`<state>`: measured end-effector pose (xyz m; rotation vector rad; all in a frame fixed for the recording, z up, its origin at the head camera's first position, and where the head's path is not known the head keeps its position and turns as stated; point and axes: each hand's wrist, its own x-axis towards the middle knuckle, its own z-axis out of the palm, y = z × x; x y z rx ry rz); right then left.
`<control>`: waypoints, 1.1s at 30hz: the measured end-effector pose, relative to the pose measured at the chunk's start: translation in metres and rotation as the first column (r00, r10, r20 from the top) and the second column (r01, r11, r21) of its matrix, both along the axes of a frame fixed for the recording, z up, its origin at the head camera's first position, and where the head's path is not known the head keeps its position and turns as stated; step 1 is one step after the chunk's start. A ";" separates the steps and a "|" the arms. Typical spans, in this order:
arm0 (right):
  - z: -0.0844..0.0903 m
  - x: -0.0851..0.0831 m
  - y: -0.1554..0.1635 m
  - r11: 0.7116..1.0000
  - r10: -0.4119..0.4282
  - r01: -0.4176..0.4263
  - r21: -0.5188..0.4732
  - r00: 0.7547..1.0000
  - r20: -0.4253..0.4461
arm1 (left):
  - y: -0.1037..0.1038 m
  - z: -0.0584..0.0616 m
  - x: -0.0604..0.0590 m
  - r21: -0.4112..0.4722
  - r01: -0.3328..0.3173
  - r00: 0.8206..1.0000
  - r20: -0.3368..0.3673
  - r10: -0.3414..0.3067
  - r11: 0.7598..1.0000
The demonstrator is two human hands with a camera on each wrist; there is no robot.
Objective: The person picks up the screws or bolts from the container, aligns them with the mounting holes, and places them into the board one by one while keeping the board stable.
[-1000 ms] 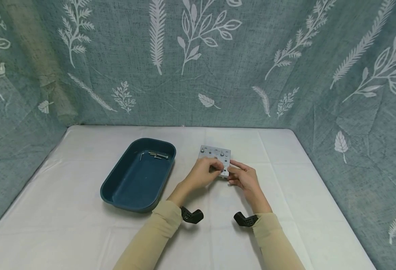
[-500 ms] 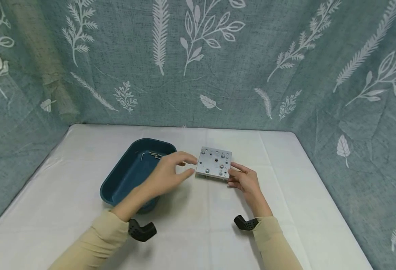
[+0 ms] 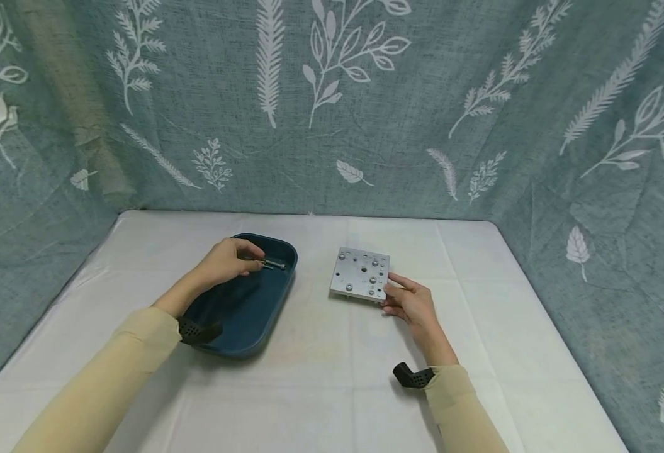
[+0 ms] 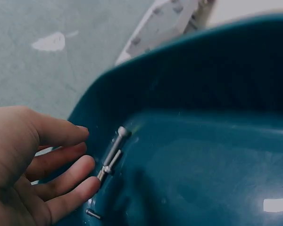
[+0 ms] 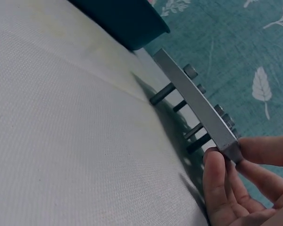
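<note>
White cloth table (image 3: 320, 352); left hand (image 3: 226, 261) fingers loose over screws (image 4: 111, 155), right hand (image 3: 413, 305) pinches plate (image 3: 360, 274).

The square grey metal plate (image 3: 360, 274) has a dull, brushed-looking face, and the bolts through it (image 5: 198, 136) look like dark, smooth metal. The deep blue oval plastic tray (image 3: 221, 318), left of centre, is smooth with a soft gloss that catches a highlight. The small silvery metal screws (image 4: 111, 155) in it shine faintly. The white tablecloth (image 5: 61, 141) shows a coarse, matt weave. The teal leaf-printed cloth backdrop (image 3: 422, 94) across the upper frame looks rough and matt.
</note>
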<state>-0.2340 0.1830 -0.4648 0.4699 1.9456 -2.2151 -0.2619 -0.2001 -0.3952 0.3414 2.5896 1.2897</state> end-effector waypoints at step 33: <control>-0.004 -0.001 0.002 1.000 -0.003 0.003 -0.021 1.000 0.000 | 0.000 -0.035 -0.023 -0.038 -0.066 0.998 0.000 0.066 0.997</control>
